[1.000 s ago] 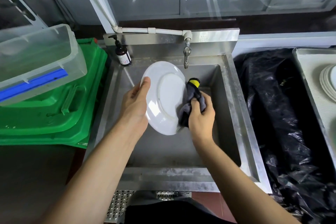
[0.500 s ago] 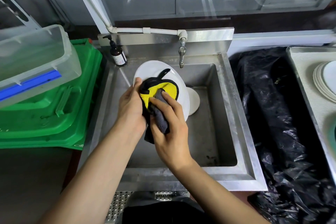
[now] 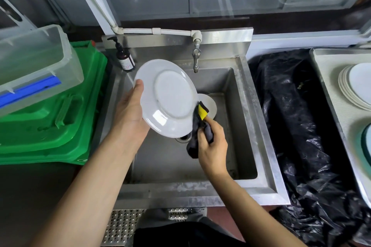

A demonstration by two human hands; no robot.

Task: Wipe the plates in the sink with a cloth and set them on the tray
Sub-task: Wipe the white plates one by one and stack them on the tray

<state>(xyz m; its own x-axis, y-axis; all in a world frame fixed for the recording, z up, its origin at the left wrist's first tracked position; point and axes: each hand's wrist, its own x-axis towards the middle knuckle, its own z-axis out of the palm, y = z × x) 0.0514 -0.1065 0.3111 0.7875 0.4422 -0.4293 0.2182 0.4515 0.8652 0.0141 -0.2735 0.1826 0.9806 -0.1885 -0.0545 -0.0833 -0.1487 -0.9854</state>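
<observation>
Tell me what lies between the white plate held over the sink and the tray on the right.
The round white plate, gripped by the left hand, has to cross the steel sink's right rim and the crumpled black plastic sheet to reach the pale tray. Both lie low; nothing visible stands upright in that path.
</observation>
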